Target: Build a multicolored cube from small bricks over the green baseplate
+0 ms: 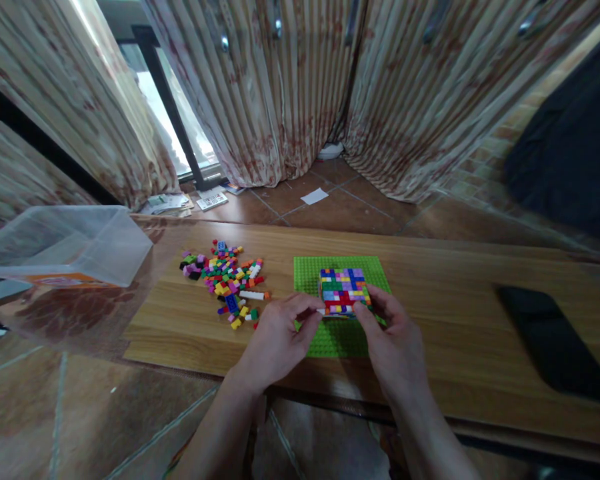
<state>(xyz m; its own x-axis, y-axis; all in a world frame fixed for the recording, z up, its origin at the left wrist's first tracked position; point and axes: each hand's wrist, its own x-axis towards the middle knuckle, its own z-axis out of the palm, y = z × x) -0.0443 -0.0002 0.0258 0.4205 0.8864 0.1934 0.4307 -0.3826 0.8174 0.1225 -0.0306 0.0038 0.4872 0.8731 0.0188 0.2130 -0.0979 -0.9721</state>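
Note:
A many-coloured block of toy bricks point(341, 285) stands on a green studded baseplate point(337, 343). My right hand point(394, 333) grips the block's right side, thumb at the near right corner and fingers round the far side. At the near left corner, my left hand point(285, 333) has thumb and forefinger pinched together. Between those fingertips shows what looks like a small white brick point(322, 311), touching or very close to the block. The block's near side is partly hidden by my fingers.
Loose bricks point(230, 277) lie in a pile on the wooden table point(180, 340), left of the baseplate. A clear plastic bin point(75, 240) stands at the far left. A black phone-like slab point(555, 340) lies at the right. Curtains point(280, 100) hang beyond the table.

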